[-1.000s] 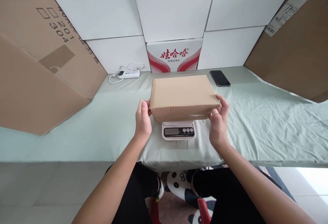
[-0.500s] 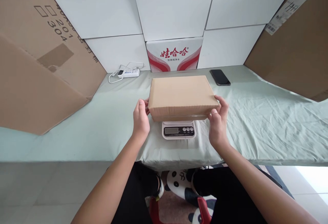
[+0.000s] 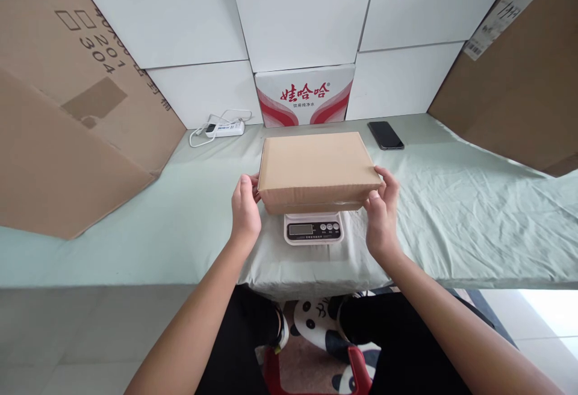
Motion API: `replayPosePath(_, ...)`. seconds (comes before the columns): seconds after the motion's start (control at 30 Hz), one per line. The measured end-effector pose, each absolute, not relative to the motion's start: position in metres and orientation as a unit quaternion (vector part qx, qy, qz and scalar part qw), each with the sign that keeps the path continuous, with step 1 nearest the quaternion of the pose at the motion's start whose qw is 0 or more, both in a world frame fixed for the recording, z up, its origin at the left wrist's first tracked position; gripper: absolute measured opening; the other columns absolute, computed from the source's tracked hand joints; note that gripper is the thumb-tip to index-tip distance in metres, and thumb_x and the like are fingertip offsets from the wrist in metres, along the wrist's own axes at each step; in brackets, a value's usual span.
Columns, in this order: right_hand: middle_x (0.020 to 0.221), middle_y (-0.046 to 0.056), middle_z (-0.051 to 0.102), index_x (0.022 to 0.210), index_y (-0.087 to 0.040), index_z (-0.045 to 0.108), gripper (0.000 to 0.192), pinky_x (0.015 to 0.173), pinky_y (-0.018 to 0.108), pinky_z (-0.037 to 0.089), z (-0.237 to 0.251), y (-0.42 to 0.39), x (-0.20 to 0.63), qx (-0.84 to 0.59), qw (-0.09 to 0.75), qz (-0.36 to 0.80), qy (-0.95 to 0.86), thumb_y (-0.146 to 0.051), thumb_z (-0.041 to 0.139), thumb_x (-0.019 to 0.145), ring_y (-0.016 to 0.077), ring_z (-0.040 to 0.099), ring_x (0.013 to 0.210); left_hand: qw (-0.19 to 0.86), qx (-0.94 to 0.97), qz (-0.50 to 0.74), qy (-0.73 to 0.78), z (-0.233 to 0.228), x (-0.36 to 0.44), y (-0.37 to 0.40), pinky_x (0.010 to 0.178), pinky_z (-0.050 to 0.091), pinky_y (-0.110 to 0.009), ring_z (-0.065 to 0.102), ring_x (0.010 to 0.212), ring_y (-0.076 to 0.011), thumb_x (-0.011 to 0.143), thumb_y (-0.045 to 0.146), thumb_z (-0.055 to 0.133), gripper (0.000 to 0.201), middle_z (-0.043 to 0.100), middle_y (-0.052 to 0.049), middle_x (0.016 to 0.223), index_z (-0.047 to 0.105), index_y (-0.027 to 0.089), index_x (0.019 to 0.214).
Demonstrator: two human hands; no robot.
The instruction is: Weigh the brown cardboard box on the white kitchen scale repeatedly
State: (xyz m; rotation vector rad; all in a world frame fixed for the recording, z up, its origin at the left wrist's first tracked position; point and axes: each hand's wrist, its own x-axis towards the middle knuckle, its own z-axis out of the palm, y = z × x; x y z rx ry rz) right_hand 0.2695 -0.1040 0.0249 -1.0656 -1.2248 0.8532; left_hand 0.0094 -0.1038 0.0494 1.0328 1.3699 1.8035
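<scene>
Item: flat cardboard box (image 3: 316, 166), plain brown, closed, lying level on a small digital scale (image 3: 313, 229) at the near edge of the cloth-covered table (image 3: 451, 214). Left hand (image 3: 246, 214) and right hand (image 3: 382, 217) flank its 2 short ends, fingers loosely curled against the near corners. Judged light, stiff, dry, crushable at corners; best held at both ends

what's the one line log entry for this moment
left hand: on box's left end | right hand: on box's right end | cardboard box: flat over scale | phone: behind right
</scene>
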Motion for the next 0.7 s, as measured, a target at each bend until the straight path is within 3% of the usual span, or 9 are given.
replayPosePath(0.27, 0.149, 0.005, 0.053, 0.15, -0.049, 0.052, 0.05, 0.123, 0.072, 0.048, 0.025, -0.101, 0.271, -0.468, 0.606, 0.367, -0.528, -0.064, 0.056, 0.103, 0.0378, 0.051, 0.147, 0.318, 0.389, 0.683, 0.53, 0.048, 0.009, -0.104, 0.078, 0.064, -0.035, 0.077, 0.092, -0.0247, 0.093, 0.088, 0.057, 0.065, 0.077, -0.008, 0.092, 0.06, 0.025, 0.079)
replayPosePath(0.5, 0.152, 0.005, 0.055, 0.151, -0.049, 0.051, 0.053, 0.125, 0.073, 0.046, 0.029, -0.099, 0.271, -0.473, 0.608, 0.367, -0.521, -0.064, 0.057, 0.101, 0.0376, 0.051, 0.151, 0.313, 0.384, 0.683, 0.537, 0.047, 0.007, -0.101, 0.082, 0.064, -0.036, 0.078, 0.109, -0.0285, 0.094, 0.086, 0.056, 0.064, 0.082, -0.012, 0.11, 0.06, 0.025, 0.078)
replayPosePath(0.7, 0.148, 0.007, 0.063, 0.154, -0.044, 0.049, 0.055, 0.123, 0.066, 0.048, 0.048, -0.083, 0.289, -0.468, 0.679, 0.353, -0.442, -0.056, 0.055, 0.1, 0.0338, 0.062, 0.147, 0.265, 0.374, 0.706, 0.54, 0.05, -0.005, -0.097, 0.085, 0.061, -0.036, 0.077, 0.118, -0.0285, 0.101, 0.065, 0.053, 0.048, 0.083, -0.013, 0.112, 0.061, 0.024, 0.078)
